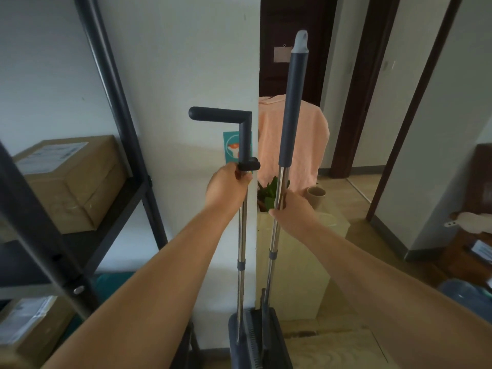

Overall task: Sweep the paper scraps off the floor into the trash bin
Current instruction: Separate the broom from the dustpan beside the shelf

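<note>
Two poles stand upright against the white wall corner point(250, 62). The left hand point(229, 183) grips the dustpan pole point(241, 235) just under its L-shaped grip, and the right hand point(290, 209) clasps the broom pole point(273, 235) beside it. Open floor point(359, 193) runs toward 2 o'clock. Two cardboard boxes point(72, 187) (labels unreadable) sit on the rack point(117, 107) at 9 o'clock.
</note>
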Action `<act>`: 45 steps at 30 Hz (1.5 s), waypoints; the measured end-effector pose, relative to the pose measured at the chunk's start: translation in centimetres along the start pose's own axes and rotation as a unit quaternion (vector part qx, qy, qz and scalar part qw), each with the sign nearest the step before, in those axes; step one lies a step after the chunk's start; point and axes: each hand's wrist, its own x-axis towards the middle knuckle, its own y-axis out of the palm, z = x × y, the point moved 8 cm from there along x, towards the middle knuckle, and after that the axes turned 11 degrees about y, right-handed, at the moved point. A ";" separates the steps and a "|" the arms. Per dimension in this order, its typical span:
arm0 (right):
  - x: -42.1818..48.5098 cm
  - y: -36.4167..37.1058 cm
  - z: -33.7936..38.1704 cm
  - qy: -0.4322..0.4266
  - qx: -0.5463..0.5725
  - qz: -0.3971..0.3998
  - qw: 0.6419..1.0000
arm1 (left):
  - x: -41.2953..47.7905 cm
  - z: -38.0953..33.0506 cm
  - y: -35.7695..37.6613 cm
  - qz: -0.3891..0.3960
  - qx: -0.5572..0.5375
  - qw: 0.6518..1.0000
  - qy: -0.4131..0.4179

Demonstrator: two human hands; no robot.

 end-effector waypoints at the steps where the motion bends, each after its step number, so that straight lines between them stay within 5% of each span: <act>1: -0.5 0.1 0.0 -0.004 0.002 0.010 1.000 | -0.6 -0.3 0.2 0.004 -0.009 1.000 -0.003; 10: -4.1 4.9 -7.6 0.114 0.072 0.129 0.982 | -8.1 1.2 3.5 0.072 0.038 0.996 -0.041; 18: -9.2 12.1 -15.1 0.312 0.264 0.292 0.865 | -16.2 6.0 7.9 0.106 0.007 0.981 -0.160; 22: -11.1 15.1 -18.2 0.384 0.343 0.316 0.797 | -19.1 8.4 9.8 0.114 -0.027 0.973 -0.197; 30: -13.5 22.5 -23.0 0.486 0.384 0.318 0.718 | -23.5 15.6 12.4 0.121 -0.050 0.955 -0.268; 37: -15.3 27.5 -25.1 0.523 0.384 0.323 0.689 | -26.2 21.0 14.9 0.150 -0.012 0.945 -0.291; 42: -15.8 30.0 -26.1 0.522 0.317 0.326 0.722 | -26.8 23.9 16.8 0.183 0.027 0.942 -0.279; 45: -16.2 30.9 -26.4 0.526 0.303 0.358 0.709 | -27.0 25.1 17.1 0.176 0.032 0.942 -0.283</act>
